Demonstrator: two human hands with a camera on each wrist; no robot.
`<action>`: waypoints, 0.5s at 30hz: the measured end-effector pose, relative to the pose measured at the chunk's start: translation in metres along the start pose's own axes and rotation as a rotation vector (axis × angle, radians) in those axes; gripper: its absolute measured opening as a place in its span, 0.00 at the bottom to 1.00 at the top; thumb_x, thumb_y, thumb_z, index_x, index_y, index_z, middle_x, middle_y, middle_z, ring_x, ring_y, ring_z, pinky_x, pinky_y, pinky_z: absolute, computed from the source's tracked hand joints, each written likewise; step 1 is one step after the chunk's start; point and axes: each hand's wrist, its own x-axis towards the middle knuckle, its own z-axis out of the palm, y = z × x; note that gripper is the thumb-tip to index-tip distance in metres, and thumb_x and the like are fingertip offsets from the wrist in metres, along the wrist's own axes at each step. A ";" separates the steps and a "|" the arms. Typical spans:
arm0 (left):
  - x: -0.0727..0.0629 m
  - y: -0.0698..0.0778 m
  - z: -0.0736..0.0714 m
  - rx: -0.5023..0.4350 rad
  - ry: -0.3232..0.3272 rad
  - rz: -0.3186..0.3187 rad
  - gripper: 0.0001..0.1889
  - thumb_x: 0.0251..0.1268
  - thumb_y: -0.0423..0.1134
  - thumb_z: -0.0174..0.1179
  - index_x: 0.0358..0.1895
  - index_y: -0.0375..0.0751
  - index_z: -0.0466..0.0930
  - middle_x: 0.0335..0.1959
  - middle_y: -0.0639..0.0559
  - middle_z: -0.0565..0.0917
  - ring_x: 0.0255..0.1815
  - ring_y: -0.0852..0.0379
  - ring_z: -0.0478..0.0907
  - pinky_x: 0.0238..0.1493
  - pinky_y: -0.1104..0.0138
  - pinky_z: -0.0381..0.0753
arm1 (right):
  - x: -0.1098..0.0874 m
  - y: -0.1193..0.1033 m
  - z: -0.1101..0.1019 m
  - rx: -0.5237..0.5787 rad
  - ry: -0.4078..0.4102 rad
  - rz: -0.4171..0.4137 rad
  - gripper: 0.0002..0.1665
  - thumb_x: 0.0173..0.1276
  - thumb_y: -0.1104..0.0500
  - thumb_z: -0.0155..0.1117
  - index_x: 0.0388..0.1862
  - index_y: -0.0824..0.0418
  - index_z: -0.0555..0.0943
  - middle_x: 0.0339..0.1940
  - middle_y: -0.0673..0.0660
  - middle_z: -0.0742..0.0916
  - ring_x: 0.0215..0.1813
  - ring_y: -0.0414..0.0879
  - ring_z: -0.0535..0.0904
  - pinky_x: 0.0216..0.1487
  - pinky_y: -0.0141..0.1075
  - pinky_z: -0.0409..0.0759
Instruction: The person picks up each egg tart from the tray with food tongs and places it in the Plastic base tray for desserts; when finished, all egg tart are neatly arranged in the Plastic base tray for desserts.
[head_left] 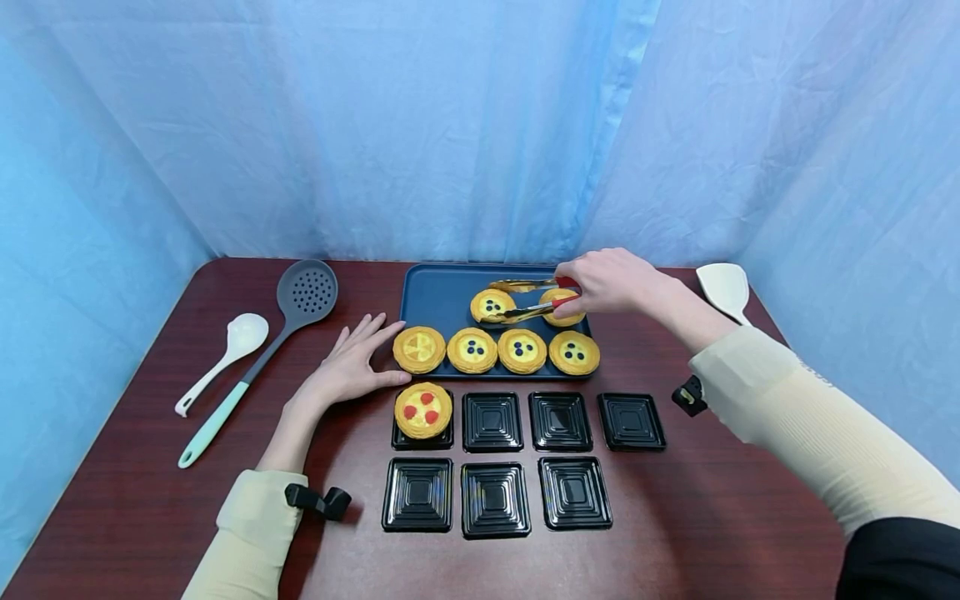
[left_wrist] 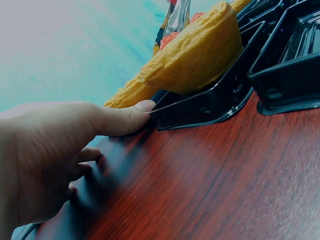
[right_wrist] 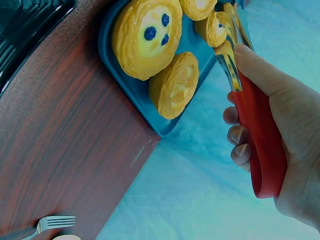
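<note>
My right hand (head_left: 611,283) holds tongs (right_wrist: 260,135) by their red handles. Their gold-coloured tips lie on either side of a blueberry-topped tart (head_left: 491,303) in the back row on the blue tray (head_left: 441,292). Another tart (head_left: 561,315) sits partly hidden under the tongs and fingers. In the front row are an orange-topped tart (head_left: 418,348) and several blueberry ones. My left hand (head_left: 352,367) has its fingers spread at the tray's left edge, thumb tip right by the corner of a black container (left_wrist: 200,112). A strawberry-topped tart (head_left: 422,411) sits in that container.
Several square black containers (head_left: 492,422) stand in two rows before the tray. To the left lie a white ladle (head_left: 246,335) and a grey skimmer (head_left: 309,292) with a mint handle. At right are a white turner (head_left: 725,287) and a fork (right_wrist: 55,222). Blue curtains surround the table.
</note>
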 end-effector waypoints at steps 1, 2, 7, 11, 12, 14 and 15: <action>0.000 0.000 0.000 -0.002 0.000 -0.002 0.47 0.65 0.55 0.69 0.83 0.49 0.56 0.86 0.37 0.48 0.88 0.36 0.37 0.85 0.39 0.31 | 0.000 0.000 0.000 0.000 0.000 0.000 0.28 0.66 0.34 0.69 0.50 0.54 0.82 0.23 0.49 0.75 0.25 0.45 0.66 0.26 0.37 0.58; 0.000 0.000 -0.001 -0.002 -0.001 -0.001 0.47 0.65 0.55 0.69 0.83 0.49 0.56 0.86 0.37 0.48 0.88 0.35 0.37 0.85 0.38 0.31 | 0.000 0.000 0.000 0.000 0.001 0.000 0.28 0.66 0.34 0.69 0.50 0.54 0.82 0.23 0.49 0.75 0.25 0.45 0.67 0.26 0.37 0.59; 0.000 0.000 -0.001 -0.008 -0.003 0.003 0.46 0.65 0.54 0.69 0.83 0.49 0.56 0.86 0.36 0.48 0.87 0.34 0.37 0.84 0.38 0.31 | 0.000 0.000 0.000 -0.006 0.006 -0.001 0.29 0.66 0.33 0.69 0.51 0.54 0.83 0.23 0.49 0.77 0.25 0.45 0.68 0.25 0.37 0.60; 0.001 -0.001 -0.001 -0.015 -0.006 0.008 0.46 0.66 0.54 0.69 0.83 0.49 0.56 0.86 0.36 0.48 0.87 0.34 0.37 0.84 0.37 0.31 | 0.000 0.000 0.000 -0.011 0.005 -0.002 0.30 0.66 0.33 0.69 0.50 0.55 0.83 0.22 0.49 0.75 0.24 0.45 0.67 0.25 0.37 0.59; 0.001 -0.001 -0.001 -0.015 -0.006 0.008 0.46 0.66 0.54 0.69 0.83 0.49 0.56 0.86 0.36 0.48 0.87 0.34 0.37 0.84 0.38 0.31 | 0.000 0.001 -0.001 -0.013 0.004 -0.003 0.30 0.66 0.33 0.69 0.51 0.55 0.82 0.23 0.50 0.75 0.24 0.45 0.67 0.25 0.37 0.59; 0.000 -0.001 -0.001 -0.017 -0.006 0.009 0.46 0.66 0.54 0.69 0.83 0.49 0.56 0.86 0.36 0.48 0.87 0.35 0.37 0.85 0.38 0.31 | 0.000 0.001 -0.003 -0.015 0.002 -0.002 0.30 0.66 0.33 0.69 0.52 0.55 0.82 0.23 0.50 0.76 0.25 0.45 0.68 0.26 0.37 0.60; 0.000 -0.001 -0.001 -0.017 -0.006 0.009 0.46 0.65 0.54 0.69 0.83 0.49 0.56 0.86 0.36 0.48 0.87 0.35 0.37 0.85 0.38 0.31 | -0.001 0.001 -0.004 -0.015 0.003 -0.002 0.30 0.66 0.33 0.69 0.52 0.54 0.82 0.24 0.50 0.77 0.25 0.45 0.69 0.26 0.37 0.61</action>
